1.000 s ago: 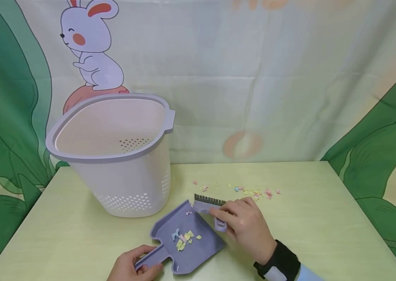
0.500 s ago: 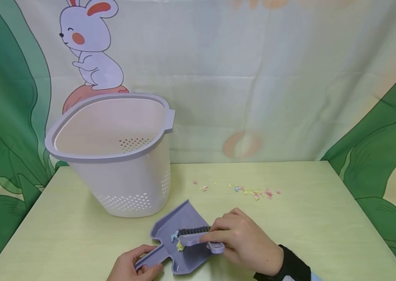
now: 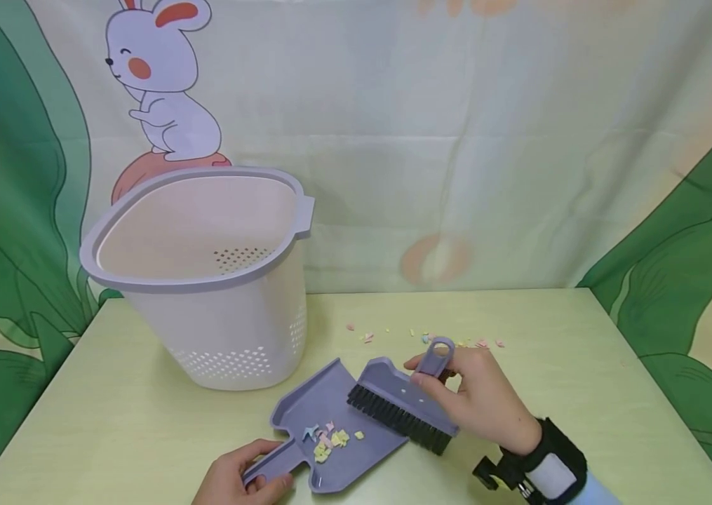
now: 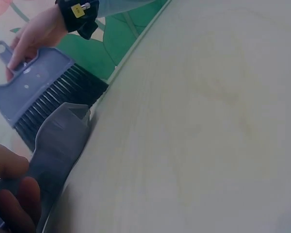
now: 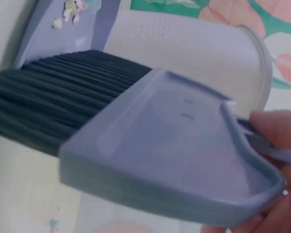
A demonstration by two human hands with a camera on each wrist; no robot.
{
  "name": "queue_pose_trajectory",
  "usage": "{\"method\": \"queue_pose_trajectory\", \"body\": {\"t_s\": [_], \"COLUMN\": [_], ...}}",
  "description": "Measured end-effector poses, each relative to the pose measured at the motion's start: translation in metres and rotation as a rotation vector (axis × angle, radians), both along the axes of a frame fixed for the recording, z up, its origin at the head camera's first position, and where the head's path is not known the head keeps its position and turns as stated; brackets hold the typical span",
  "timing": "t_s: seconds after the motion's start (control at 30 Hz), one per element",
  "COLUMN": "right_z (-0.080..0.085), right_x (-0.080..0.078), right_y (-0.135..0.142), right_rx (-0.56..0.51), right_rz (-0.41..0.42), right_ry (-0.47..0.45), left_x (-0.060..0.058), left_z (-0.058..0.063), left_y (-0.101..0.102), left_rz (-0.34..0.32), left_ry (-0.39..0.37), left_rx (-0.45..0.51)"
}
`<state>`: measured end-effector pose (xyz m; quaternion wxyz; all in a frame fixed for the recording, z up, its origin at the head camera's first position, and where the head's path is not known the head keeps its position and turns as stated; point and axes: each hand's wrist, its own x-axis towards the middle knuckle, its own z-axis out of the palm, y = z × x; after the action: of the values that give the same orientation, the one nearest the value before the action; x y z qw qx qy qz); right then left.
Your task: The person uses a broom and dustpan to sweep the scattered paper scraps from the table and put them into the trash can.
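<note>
My left hand [image 3: 244,474] grips the handle of a purple dustpan [image 3: 362,452] that lies on the table. Yellow, pink and blue scraps [image 3: 330,440] lie on the pan near its handle end. In my right hand [image 3: 480,393] is a small purple brush [image 3: 407,396] with dark bristles, held by its looped handle. Its bristles are over the right edge of the pan; whether they touch it I cannot tell. The left wrist view shows the brush [image 4: 36,85] beyond the pan [image 4: 63,133]. More scraps [image 3: 482,344] are scattered on the table behind the right hand, partly hidden by it.
A tall white basket [image 3: 223,330] with a purple rim and small holes stands on the table at the left, just behind the dustpan. Behind the pale green table [image 3: 595,393] hangs a printed cloth [image 3: 520,175] with a rabbit and leaves.
The brush first came down into the pan, then moved back up and right and turned, its handle now pointing away. The scraps in the pan have shifted slightly. My left hand has stayed put.
</note>
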<state>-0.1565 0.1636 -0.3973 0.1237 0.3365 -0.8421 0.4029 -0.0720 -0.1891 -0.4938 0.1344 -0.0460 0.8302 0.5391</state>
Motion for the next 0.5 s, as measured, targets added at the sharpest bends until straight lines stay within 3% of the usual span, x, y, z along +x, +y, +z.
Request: {"method": "queue_pose_trajectory", "body": {"t_s": [0.23,0.5], "right_z": [-0.006,0.0], "right_x": [-0.019,-0.019], "right_y": [0.014,0.026], "right_rx": [0.058,0.038], "right_rz": [-0.225,-0.257], "right_ry": [-0.136,-0.206], "left_x": [0.0,0.0], "left_z": [0.0,-0.001], "left_y": [0.0,-0.002], "left_rz": [-0.002,-0.005], "left_ry": [0.003,0.013], "left_rx": [-0.004,-0.008]}}
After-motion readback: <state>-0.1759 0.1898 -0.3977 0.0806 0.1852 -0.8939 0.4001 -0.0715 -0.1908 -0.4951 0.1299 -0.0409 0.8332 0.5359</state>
